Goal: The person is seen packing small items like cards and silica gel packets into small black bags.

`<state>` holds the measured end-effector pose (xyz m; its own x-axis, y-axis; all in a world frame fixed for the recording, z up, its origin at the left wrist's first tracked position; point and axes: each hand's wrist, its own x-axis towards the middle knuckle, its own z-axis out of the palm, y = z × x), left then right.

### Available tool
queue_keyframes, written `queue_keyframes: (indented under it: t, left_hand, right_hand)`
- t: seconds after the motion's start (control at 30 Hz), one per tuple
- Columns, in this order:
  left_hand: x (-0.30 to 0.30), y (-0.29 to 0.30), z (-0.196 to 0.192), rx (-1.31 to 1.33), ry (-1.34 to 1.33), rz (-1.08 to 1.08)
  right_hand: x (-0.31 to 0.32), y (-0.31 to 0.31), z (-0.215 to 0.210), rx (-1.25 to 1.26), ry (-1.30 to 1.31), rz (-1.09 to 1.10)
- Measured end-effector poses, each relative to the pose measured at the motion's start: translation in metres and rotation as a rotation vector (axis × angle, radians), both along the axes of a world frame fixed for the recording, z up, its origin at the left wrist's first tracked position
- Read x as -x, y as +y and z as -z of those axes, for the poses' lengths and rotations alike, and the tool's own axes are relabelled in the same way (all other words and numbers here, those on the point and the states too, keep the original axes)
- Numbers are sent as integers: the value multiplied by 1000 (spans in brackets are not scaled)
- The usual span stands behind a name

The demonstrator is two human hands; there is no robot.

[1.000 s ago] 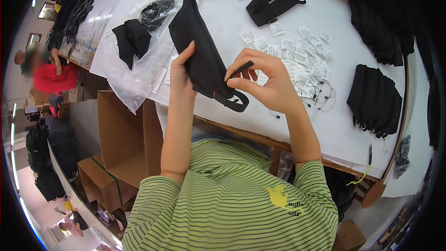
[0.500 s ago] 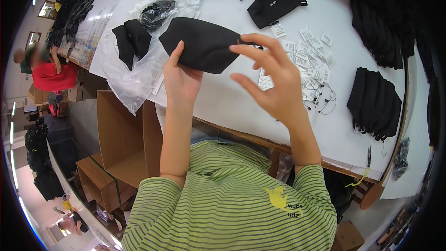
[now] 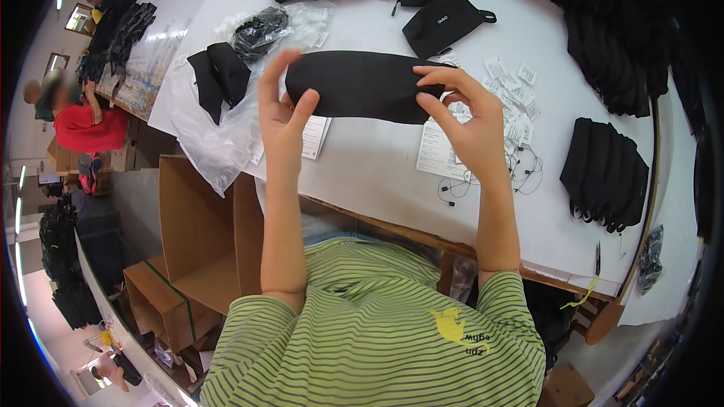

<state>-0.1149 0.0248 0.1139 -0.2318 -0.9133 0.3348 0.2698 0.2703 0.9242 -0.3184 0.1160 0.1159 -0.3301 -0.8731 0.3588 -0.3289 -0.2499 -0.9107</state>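
Observation:
Between my two hands a black fabric pouch (image 3: 358,87) is stretched out level above the white table. My left hand (image 3: 284,102) grips its left end, thumb in front and fingers behind. At the right end my right hand (image 3: 464,109) pinches the pouch between thumb and fingers. Below and behind the pouch lie white printed cards (image 3: 437,149) and a scatter of small white labels (image 3: 516,94). Thin black cords (image 3: 524,169) rest beside the labels. Another black pouch with a side loop (image 3: 445,24) lies just beyond my right hand.
A clear plastic bag (image 3: 215,143) and a folded black pouch (image 3: 219,75) lie at left. Stacked black pouches (image 3: 605,173) sit at right, near small snips (image 3: 598,260). Cardboard boxes (image 3: 197,226) stand below the table's left edge. A person in red (image 3: 89,124) is farther left.
My right hand has closed on the pouch's right end, where its fingers were spread before. The pouch has turned level and looks longer and flatter.

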Motion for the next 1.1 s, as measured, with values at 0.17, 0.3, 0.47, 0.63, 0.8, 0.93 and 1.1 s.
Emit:
queue_keyframes:
  t: [0.17,0.3,0.47,0.63,0.8,0.93,1.1]
  left_hand:
    - [-17,-8,11,24,-241,1]
    - [3,-4,8,-84,-281,40]
    - [-44,-28,43,-32,-673,28]
    - [-94,-44,99,342,-1271,-95]
    - [-96,-46,114,288,-1381,-253]
    - [-99,-51,118,246,-1411,-190]
    - [-105,-47,127,345,-1354,-305]
  right_hand:
    - [6,2,2,-15,-29,13]
    - [17,26,8,-40,-78,97]
    - [89,85,4,74,-263,536]
    - [190,213,-15,316,-180,1147]
    - [279,314,-1,379,-200,1416]
    - [345,343,34,381,-559,1378]
    - [363,343,85,236,-707,1577]
